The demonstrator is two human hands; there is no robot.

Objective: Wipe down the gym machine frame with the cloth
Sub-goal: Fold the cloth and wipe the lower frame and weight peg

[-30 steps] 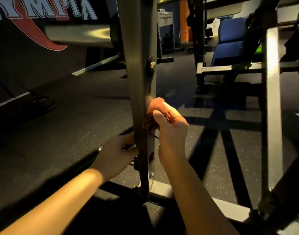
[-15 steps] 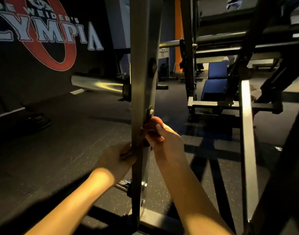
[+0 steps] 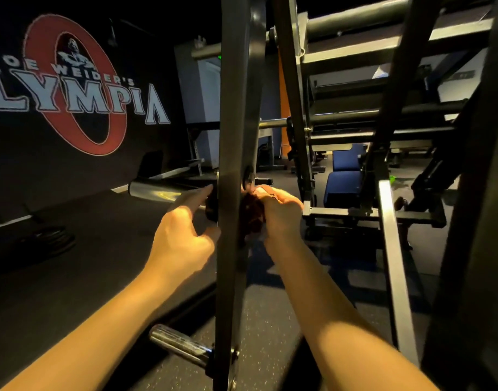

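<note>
Right hand pinches the soft, floppy rust-brown cloth, best held wadded, at 3 o'clock of the dark grey steel upright; left hand at 9 o'clock, fingers loose, empty

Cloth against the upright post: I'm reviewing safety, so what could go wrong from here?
The cloth, bunched in the right hand, sits just under a bolt on the upright post and might snag there. The left hand lies beside the post's edge with fingers out, so a fast stroke could knock them.
</note>
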